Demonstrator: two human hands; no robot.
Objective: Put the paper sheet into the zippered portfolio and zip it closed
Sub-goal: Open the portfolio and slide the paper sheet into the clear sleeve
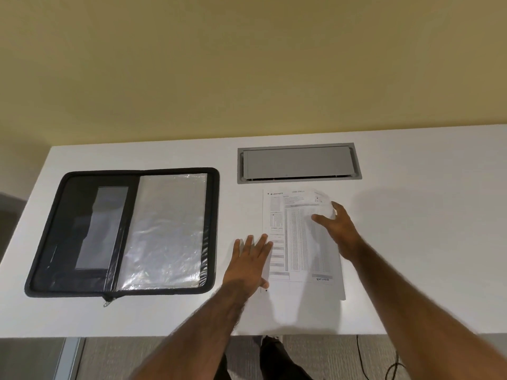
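Note:
The printed paper sheet point(299, 242) lies on the white desk point(411, 215), right of centre. My left hand point(249, 261) rests flat with fingers spread, its fingertips on the sheet's left edge. My right hand point(336, 229) is at the sheet's upper right corner, which curls up between thumb and fingers. The black zippered portfolio point(123, 231) lies open and flat on the desk to the left, showing a clear plastic sleeve point(164, 229) on its right half and a pocket on its left half. Its zipper pull point(107, 301) hangs at the near edge.
A grey cable hatch point(299, 163) is set into the desk just behind the sheet. A yellow wall stands behind the desk. Carpet and a black cable point(362, 360) show below the near edge.

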